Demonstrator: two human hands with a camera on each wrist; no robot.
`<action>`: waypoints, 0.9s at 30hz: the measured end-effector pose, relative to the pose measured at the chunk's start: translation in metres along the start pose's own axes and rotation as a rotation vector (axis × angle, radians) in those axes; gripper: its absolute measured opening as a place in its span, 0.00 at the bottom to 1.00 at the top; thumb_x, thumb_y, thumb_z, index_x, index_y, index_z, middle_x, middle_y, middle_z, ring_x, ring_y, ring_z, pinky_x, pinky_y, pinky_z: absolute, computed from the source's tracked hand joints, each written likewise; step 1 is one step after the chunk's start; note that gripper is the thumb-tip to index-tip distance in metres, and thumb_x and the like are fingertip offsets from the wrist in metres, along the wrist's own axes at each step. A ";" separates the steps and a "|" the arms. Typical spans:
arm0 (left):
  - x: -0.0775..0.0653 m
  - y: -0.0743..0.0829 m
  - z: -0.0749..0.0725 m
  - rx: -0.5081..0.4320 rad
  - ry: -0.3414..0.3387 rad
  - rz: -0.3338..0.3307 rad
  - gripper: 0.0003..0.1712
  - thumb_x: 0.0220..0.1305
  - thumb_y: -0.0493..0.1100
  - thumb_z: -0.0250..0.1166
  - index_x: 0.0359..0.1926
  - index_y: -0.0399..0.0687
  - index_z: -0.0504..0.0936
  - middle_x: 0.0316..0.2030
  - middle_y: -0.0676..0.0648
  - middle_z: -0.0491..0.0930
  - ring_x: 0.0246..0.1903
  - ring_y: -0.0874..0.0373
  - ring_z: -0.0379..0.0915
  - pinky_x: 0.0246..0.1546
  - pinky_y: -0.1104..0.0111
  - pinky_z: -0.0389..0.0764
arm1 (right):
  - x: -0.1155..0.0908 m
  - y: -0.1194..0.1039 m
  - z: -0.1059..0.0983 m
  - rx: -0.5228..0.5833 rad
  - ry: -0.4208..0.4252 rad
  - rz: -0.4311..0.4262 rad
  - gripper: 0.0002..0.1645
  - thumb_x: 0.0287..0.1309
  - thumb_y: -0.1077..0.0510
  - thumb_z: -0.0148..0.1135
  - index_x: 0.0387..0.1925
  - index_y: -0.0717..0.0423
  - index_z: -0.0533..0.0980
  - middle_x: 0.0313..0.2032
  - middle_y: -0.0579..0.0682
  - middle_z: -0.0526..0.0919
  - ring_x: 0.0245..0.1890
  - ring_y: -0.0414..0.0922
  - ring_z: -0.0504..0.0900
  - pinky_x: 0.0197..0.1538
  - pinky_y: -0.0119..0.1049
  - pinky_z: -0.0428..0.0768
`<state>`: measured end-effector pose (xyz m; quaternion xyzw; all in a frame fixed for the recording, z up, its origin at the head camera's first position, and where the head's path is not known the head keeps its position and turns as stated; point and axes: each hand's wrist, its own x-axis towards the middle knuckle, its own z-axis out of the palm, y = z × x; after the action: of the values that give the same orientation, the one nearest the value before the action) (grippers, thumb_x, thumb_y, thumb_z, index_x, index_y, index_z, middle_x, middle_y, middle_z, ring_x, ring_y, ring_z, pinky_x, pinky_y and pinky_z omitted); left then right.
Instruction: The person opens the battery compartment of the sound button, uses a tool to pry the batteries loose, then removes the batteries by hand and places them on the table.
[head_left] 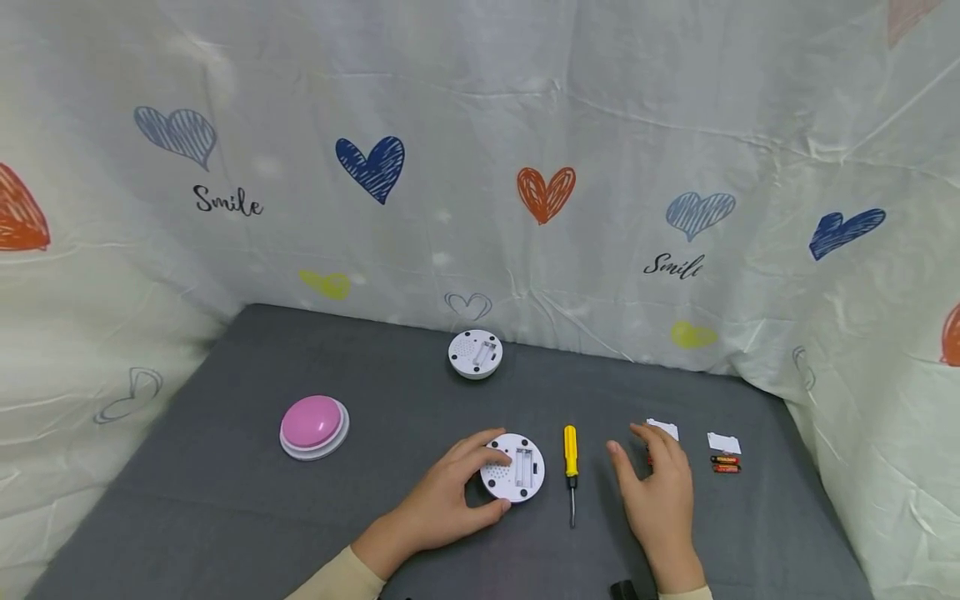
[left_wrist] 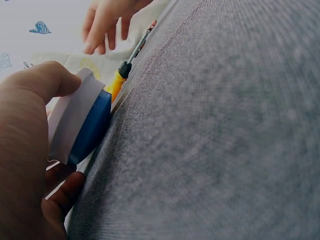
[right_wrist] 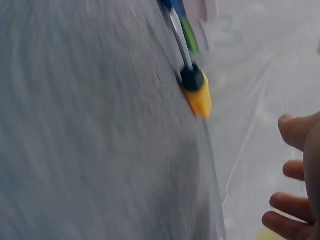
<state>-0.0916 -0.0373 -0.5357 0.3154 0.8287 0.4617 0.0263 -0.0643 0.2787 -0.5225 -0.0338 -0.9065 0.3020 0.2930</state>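
My left hand (head_left: 450,492) grips a round push button (head_left: 525,479) by its edge, fingers over the top and thumb at the near side. It lies upside down, its white base facing up with a bare battery compartment; in the left wrist view its blue dome (left_wrist: 92,127) shows underneath. My right hand (head_left: 660,500) hovers over the table with fingers spread, holding nothing. Between the hands lies a screwdriver (head_left: 571,454) with a yellow handle, its shaft pointing toward me. Behind the right hand's fingertips, a white battery cover (head_left: 663,428) is partly hidden.
At the left sits a pink push button (head_left: 312,422), dome up. Another upturned button (head_left: 476,353) with an open battery compartment stands at the back. On the right lie a second white cover (head_left: 723,443) and two small batteries (head_left: 725,464). A black object (head_left: 622,591) shows at the front edge.
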 end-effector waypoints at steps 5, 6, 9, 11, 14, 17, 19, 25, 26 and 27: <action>-0.001 -0.002 0.000 0.003 -0.003 -0.013 0.27 0.65 0.50 0.80 0.62 0.62 0.82 0.80 0.51 0.68 0.78 0.54 0.63 0.71 0.45 0.74 | -0.004 -0.015 0.008 0.080 -0.064 -0.030 0.33 0.58 0.56 0.86 0.61 0.64 0.83 0.65 0.65 0.81 0.66 0.66 0.78 0.64 0.69 0.76; -0.002 -0.002 0.001 0.003 -0.004 -0.016 0.27 0.65 0.50 0.80 0.62 0.62 0.82 0.80 0.51 0.68 0.78 0.55 0.63 0.71 0.46 0.74 | -0.005 -0.018 0.010 0.096 -0.079 -0.034 0.34 0.58 0.56 0.86 0.62 0.64 0.83 0.66 0.64 0.80 0.67 0.65 0.78 0.64 0.68 0.76; -0.001 -0.003 0.001 0.000 -0.004 -0.019 0.27 0.65 0.50 0.81 0.62 0.62 0.83 0.80 0.51 0.68 0.78 0.56 0.63 0.72 0.46 0.73 | -0.009 -0.028 0.014 0.143 -0.134 -0.069 0.36 0.57 0.55 0.86 0.64 0.62 0.82 0.68 0.62 0.80 0.70 0.62 0.77 0.66 0.65 0.76; -0.001 -0.003 0.001 0.003 -0.001 -0.016 0.27 0.65 0.50 0.81 0.62 0.62 0.83 0.80 0.51 0.68 0.78 0.56 0.63 0.72 0.47 0.73 | -0.012 -0.034 0.017 0.163 -0.177 -0.112 0.37 0.57 0.54 0.86 0.65 0.60 0.82 0.69 0.60 0.79 0.71 0.60 0.77 0.67 0.64 0.75; 0.000 -0.002 0.001 0.004 -0.002 -0.013 0.26 0.65 0.50 0.80 0.62 0.61 0.83 0.79 0.51 0.68 0.78 0.55 0.64 0.71 0.46 0.74 | -0.017 -0.042 0.021 0.189 -0.246 -0.195 0.37 0.58 0.52 0.85 0.67 0.56 0.81 0.70 0.58 0.79 0.71 0.58 0.77 0.67 0.64 0.75; 0.000 -0.002 0.000 0.005 -0.006 -0.011 0.26 0.66 0.50 0.80 0.63 0.61 0.83 0.79 0.51 0.68 0.78 0.55 0.64 0.71 0.45 0.74 | -0.023 -0.050 0.026 0.197 -0.333 -0.274 0.38 0.61 0.47 0.83 0.69 0.52 0.80 0.71 0.56 0.79 0.72 0.57 0.76 0.67 0.66 0.75; 0.000 -0.002 0.000 0.005 -0.007 -0.010 0.26 0.66 0.50 0.80 0.63 0.62 0.83 0.79 0.50 0.68 0.78 0.54 0.63 0.71 0.45 0.74 | -0.026 -0.053 0.029 0.194 -0.386 -0.320 0.37 0.63 0.44 0.82 0.70 0.49 0.80 0.72 0.54 0.78 0.73 0.55 0.75 0.68 0.66 0.75; 0.000 -0.003 0.000 -0.007 -0.011 -0.009 0.26 0.68 0.54 0.79 0.63 0.64 0.82 0.80 0.49 0.68 0.78 0.54 0.63 0.71 0.44 0.74 | -0.031 -0.058 0.034 0.192 -0.468 -0.378 0.35 0.66 0.43 0.80 0.71 0.44 0.80 0.74 0.48 0.76 0.73 0.50 0.76 0.68 0.62 0.78; 0.000 -0.003 0.000 -0.009 -0.013 -0.010 0.26 0.68 0.55 0.79 0.63 0.64 0.83 0.80 0.49 0.68 0.78 0.54 0.63 0.72 0.44 0.74 | -0.032 -0.058 0.034 0.194 -0.473 -0.378 0.35 0.66 0.43 0.80 0.71 0.44 0.80 0.74 0.47 0.76 0.73 0.49 0.76 0.67 0.62 0.79; 0.000 -0.003 0.000 -0.012 -0.013 -0.011 0.26 0.68 0.56 0.79 0.63 0.65 0.83 0.80 0.49 0.68 0.79 0.54 0.62 0.72 0.44 0.73 | -0.032 -0.058 0.034 0.199 -0.478 -0.375 0.35 0.66 0.44 0.80 0.71 0.45 0.80 0.74 0.47 0.76 0.73 0.48 0.76 0.67 0.61 0.79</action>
<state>-0.0934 -0.0385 -0.5378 0.3136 0.8274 0.4644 0.0363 -0.0501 0.2058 -0.5278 0.2346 -0.9062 0.3293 0.1241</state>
